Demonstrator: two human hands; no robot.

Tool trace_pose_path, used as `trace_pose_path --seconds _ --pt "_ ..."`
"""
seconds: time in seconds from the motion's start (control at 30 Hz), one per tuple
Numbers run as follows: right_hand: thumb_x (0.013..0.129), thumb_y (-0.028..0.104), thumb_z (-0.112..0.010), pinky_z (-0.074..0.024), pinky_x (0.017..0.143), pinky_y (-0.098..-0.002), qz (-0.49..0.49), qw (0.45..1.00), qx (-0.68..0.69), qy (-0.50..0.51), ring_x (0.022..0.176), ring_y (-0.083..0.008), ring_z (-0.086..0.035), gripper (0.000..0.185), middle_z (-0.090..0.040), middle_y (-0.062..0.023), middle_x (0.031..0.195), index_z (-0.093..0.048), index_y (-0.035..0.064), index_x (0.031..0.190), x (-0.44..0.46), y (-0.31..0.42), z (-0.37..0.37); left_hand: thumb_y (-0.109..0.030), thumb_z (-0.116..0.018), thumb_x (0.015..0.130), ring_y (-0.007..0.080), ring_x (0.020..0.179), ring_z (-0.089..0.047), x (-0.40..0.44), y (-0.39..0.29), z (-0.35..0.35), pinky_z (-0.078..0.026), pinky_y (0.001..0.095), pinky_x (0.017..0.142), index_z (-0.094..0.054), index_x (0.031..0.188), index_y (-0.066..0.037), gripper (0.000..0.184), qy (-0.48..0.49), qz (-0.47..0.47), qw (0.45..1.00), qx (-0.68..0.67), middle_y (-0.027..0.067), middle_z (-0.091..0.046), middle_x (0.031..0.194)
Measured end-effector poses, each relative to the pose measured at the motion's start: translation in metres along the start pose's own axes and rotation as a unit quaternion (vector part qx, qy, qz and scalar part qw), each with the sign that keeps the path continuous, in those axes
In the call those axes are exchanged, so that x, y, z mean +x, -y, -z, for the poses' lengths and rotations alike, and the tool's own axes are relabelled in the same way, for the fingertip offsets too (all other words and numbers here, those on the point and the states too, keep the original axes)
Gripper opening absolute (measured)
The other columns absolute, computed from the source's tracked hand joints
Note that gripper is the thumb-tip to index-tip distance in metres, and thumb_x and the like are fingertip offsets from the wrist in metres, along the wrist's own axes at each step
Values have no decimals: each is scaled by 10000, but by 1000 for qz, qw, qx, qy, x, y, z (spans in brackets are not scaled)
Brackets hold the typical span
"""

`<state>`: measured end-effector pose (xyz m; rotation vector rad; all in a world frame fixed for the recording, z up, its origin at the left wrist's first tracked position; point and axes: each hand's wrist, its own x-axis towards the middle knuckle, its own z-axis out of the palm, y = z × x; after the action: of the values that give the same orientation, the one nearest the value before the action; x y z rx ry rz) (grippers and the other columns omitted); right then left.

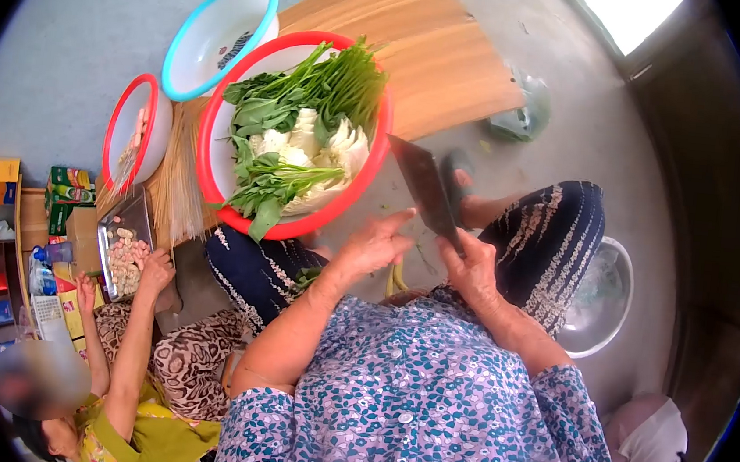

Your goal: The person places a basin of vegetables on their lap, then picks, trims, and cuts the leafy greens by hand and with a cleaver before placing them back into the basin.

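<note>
My right hand (470,264) is wrapped round the handle of a dark-bladed cleaver (427,185), its blade pointing up and away from me. To its left, my left hand (376,245) is in the air with its fingers partly stretched and nothing visible in it. Just beyond that hand stands a large white basin with a red rim (382,166). Leafy green stems (348,79) lie along its far side, cut pale cabbage (349,148) sits in the middle, and more greens (291,180) rest at the near side.
A wooden board (439,48) lies behind the basin, near a blue-rimmed basin (191,79) and a smaller red-rimmed bowl (164,138). At left, a co-worker's hand (155,274) is at a metal tray (108,239) of pieces, beside thin sticks (182,184). A metal bowl (624,293) stands right.
</note>
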<state>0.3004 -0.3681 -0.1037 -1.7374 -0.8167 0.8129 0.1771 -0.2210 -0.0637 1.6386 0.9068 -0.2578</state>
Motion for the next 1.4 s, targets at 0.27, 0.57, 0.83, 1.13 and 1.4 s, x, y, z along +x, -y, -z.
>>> trace_pose_path --seconds 0.27,0.57,0.83,1.13,1.4 --pt "847 110 -664 -500 650 -308 -74 996 7 -51 694 -200 -673 250 -668 -201 792 -661 29 1084 3 -9 -3 -262 -590 883 217 584 -562 -17 25 -3 -473 326 572 -660 1076 -73 279 -67 -210 921 320 70 -595 679" --pt "848 104 -657 -490 590 -304 -59 997 -14 -47 603 -175 -635 230 -651 -193 725 -659 11 1059 4 -14 -4 -113 -657 761 253 747 -572 -13 -27 84 -459 386 657 -681 1026 -138 267 -396 -297 707 505 57 -546 767" --pt "839 114 -667 -465 553 -305 -55 997 -14 -53 553 -162 -606 213 -621 -173 651 -665 13 1026 4 -19 -8 -175 -665 819 296 858 -605 21 -2 133 -455 420 769 -658 1007 -49 226 -427 -315 765 365 101 -656 891" --pt "848 112 -664 -428 503 -277 -81 995 21 -52 505 -94 -522 176 -561 -93 566 -666 12 993 6 -5 -8 -136 -663 800 319 972 -571 101 -24 193 -436 446 834 -639 991 -59 208 -517 -190 757 350 120 -641 981" --pt "858 122 -663 -405 483 -259 -101 992 41 -59 517 -65 -497 159 -543 -39 557 -663 7 968 10 3 -9 -213 -705 756 295 954 -590 126 -23 202 -438 455 822 -678 910 -125 179 -521 -134 787 303 90 -656 922"
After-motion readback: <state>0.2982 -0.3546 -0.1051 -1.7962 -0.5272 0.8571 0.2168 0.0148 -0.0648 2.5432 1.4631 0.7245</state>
